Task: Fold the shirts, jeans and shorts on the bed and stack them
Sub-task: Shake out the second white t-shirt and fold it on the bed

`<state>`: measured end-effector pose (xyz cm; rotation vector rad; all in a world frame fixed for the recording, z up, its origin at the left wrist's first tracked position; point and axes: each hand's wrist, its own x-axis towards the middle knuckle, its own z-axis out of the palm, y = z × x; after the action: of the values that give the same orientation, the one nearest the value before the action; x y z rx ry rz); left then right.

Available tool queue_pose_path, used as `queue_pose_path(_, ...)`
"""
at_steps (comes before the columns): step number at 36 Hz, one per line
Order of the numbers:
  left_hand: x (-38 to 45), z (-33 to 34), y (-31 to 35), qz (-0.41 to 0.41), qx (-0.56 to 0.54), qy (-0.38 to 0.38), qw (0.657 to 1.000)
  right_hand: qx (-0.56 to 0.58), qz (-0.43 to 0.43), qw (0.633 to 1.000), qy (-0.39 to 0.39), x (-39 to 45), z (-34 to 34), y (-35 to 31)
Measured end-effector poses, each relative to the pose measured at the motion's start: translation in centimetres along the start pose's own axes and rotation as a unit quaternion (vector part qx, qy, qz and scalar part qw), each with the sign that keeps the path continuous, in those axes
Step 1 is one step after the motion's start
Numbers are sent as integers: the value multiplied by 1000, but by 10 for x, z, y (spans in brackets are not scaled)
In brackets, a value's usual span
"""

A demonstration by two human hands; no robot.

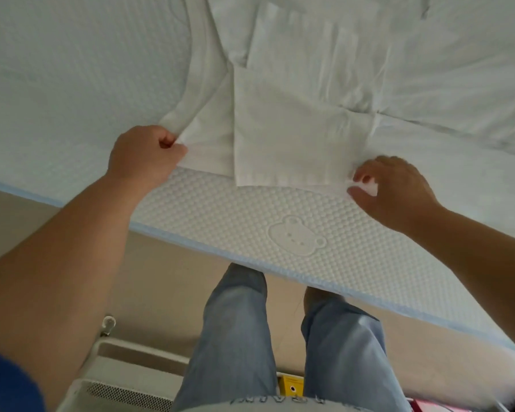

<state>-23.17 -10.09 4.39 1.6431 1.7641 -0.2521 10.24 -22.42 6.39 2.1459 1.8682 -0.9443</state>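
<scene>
A white shirt (283, 120) lies partly folded on the bed (250, 221), its near edge towards me. A long sleeve (199, 69) runs away from me along its left side. My left hand (143, 156) grips the shirt's near left corner in a fist. My right hand (396, 188) pinches the near right corner between thumb and fingers. More white cloth (446, 72) lies wrinkled beyond the shirt, at the back right.
The bed's textured white pad has a blue border (280, 272) and an embossed bear mark (295, 236). I stand against the bed's edge in light blue jeans (235, 337). A white wheeled cart (122, 379) is on the beige floor by my left leg.
</scene>
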Motion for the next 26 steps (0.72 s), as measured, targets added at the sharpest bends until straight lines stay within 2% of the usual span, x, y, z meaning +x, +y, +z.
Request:
queue_pose_path(3, -6, 0, 0, -3, -28, -2, 1000, 65, 39, 991, 111, 9, -10, 0)
queue_pose_path(5, -7, -3, 1, -5, -56, -5, 998, 109, 73, 981, 145, 20, -17, 0)
queue_pose_path(8, -8, -7, 4, -21, -173, -18, 984, 129, 145, 976, 102, 43, -21, 4)
queue_pose_path(11, -10, -11, 4, -39, -266, -47, 962, 132, 171, 974, 68, 61, -23, 7)
queue_pose_path(13, -9, -12, -1, -44, -251, -57, 965, 120, 159, 977, 79, 66, -25, 10)
queue_pose_path(16, -5, -7, -7, -38, -165, -42, 985, 105, 146, 979, 95, 71, -26, 11)
queue_pose_path(20, -9, 12, -6, -37, -62, 44, 996, 96, 157, 979, 94, 68, -21, 2)
queue_pose_path(23, -19, 23, -11, -63, -65, 139, 986, 85, 150, 978, 120, 60, -20, -10)
queue_pose_path(26, -31, 32, -20, -152, -113, 165, 968, 86, 92, 980, 152, 49, -19, -26)
